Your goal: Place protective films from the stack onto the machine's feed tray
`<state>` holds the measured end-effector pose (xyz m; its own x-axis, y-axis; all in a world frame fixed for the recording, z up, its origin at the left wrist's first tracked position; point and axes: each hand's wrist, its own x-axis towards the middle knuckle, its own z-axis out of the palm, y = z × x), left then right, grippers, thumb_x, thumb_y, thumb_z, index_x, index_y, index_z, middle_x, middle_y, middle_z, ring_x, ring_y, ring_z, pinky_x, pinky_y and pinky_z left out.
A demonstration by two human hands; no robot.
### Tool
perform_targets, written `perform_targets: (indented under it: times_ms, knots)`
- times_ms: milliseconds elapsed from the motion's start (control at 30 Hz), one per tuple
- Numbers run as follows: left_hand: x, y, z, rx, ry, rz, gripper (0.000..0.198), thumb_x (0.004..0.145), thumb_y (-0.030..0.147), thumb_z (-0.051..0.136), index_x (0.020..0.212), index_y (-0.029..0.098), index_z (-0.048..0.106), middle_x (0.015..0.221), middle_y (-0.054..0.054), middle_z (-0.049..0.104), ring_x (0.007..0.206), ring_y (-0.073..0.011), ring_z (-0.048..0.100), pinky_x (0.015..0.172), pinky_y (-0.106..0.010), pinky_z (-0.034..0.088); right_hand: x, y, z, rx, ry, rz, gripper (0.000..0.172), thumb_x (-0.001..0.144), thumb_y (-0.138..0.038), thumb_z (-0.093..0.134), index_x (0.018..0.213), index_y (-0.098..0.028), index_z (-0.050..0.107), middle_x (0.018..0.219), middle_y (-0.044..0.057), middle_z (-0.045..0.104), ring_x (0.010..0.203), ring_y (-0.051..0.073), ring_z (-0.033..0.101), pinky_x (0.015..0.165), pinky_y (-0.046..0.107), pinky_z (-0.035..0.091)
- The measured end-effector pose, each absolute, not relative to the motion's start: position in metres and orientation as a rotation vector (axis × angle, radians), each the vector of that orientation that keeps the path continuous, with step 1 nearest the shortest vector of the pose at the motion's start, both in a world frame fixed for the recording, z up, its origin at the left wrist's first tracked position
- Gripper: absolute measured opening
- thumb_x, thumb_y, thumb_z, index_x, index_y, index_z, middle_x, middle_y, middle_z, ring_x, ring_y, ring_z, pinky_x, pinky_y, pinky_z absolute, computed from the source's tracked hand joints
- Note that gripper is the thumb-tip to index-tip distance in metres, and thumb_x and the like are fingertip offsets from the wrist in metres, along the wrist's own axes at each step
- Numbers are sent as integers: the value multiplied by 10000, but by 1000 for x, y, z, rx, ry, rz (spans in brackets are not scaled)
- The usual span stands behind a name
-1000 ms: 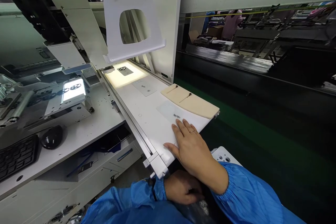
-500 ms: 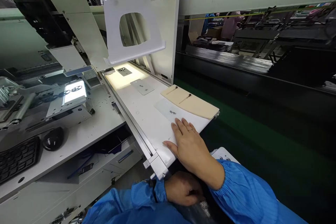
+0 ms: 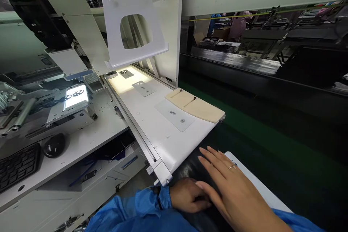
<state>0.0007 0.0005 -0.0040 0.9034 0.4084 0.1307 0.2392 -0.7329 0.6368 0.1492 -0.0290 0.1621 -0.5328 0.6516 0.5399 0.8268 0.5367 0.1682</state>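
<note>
My right hand hovers past the near end of a white conveyor belt, fingers stretched out and holding nothing. A ring shows on one finger. Curled up low near the belt's end, partly behind the right hand, is my left hand; no object shows in it. On the belt lies a thin clear rectangular sheet with small dark markings. Farther up lies a second clear sheet. Beyond that, a grey sheet with a dark round pattern rests on the lit stretch.
A cream guide plate is fixed along the belt's right side. Above the belt hangs a white bracket with a cut-out. A mouse and keyboard sit on the left bench. A white panel is at lower right.
My right hand has come off the clear sheet and moved down and right, away from the belt. The sheet now shows whole. The left hand stays in place.
</note>
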Motion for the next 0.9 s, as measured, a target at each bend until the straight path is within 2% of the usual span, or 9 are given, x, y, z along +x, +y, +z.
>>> perform_targets:
  times_ms: [133,267,333,467,600,700,800,900]
  knots:
    - [0,1,-4,2410,516,352,134,905,286,687,915,154,711,779,-23,746,728,-145,692,704,-210,506,190,-51,150,-1305,-2314,-514,439,1036,-413,327,1149,-145,656,1171,93,723,1040,235,703,766,353,643]
    - [-1,2,-3,2378,484,402,139,915,287,680,893,151,700,756,-28,738,707,-132,687,707,-199,501,232,-71,118,-1506,-2189,-388,439,1029,-477,338,1201,-197,629,1097,55,750,920,187,734,643,262,639]
    - [-1,2,-2,2367,492,406,143,915,290,681,877,152,693,754,-32,736,703,-131,685,705,-197,501,248,-77,99,-1598,-2165,-373,475,1021,-512,333,1190,-195,645,1105,74,746,917,203,736,609,275,640]
    - [-1,2,-2,2346,499,393,143,923,286,672,870,153,682,745,-36,726,703,-131,682,699,-194,499,256,-80,76,-1626,-2215,-505,604,1019,-514,268,1113,-100,698,1131,154,728,1019,302,707,712,423,655]
    - [-1,1,-2,2332,526,400,144,926,279,669,866,148,681,731,-36,716,698,-131,677,701,-197,498,247,-77,69,-1594,-2276,-652,688,1018,-508,213,1065,-58,731,1133,172,725,1025,341,698,677,450,650]
    - [-1,0,-2,2341,547,387,149,929,293,663,874,156,682,731,-30,713,701,-131,676,711,-199,501,245,-79,62,-1665,-2309,-621,649,1013,-454,212,1095,-78,734,1180,156,711,1026,323,701,663,426,646]
    - [-1,0,-2,2353,551,366,160,935,312,653,883,164,683,737,-24,715,713,-130,679,721,-199,504,248,-81,57,-1776,-2314,-455,534,972,-408,312,1160,-108,713,1244,153,683,1100,331,672,746,458,637]
    - [-1,0,-3,2354,546,371,174,935,321,656,882,158,687,739,-27,719,717,-129,679,721,-198,504,254,-80,57,-1829,-2265,-348,498,914,-415,385,1140,-105,702,1334,213,616,1207,395,599,851,552,592]
